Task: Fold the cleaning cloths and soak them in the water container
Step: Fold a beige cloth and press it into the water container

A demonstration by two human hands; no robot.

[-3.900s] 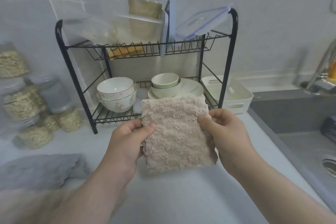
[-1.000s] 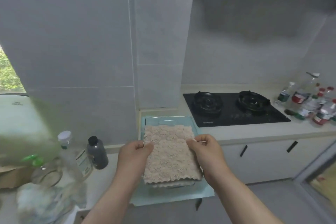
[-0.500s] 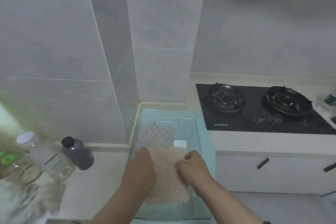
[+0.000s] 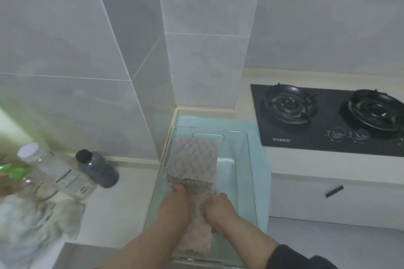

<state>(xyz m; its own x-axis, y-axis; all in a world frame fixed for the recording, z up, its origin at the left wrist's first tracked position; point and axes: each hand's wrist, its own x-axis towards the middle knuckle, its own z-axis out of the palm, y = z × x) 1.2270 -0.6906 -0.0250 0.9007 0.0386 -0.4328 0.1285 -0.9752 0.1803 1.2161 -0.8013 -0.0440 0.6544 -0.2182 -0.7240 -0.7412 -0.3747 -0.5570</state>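
Cloths (image 4: 192, 164) in container (image 4: 244, 172) — stove (image 4: 328, 116) right, seemingly.

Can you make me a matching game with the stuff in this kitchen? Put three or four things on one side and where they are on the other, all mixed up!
Things:
1. folded cloth
2. dark bottle
3. stove
4. blue towel

Places:
A. under the clear tub
B. on the counter to the right of the tub
C. in the tub, between the left hand and right hand
D. on the counter to the left of the tub

Pairs: 1-C, 2-D, 3-B, 4-A
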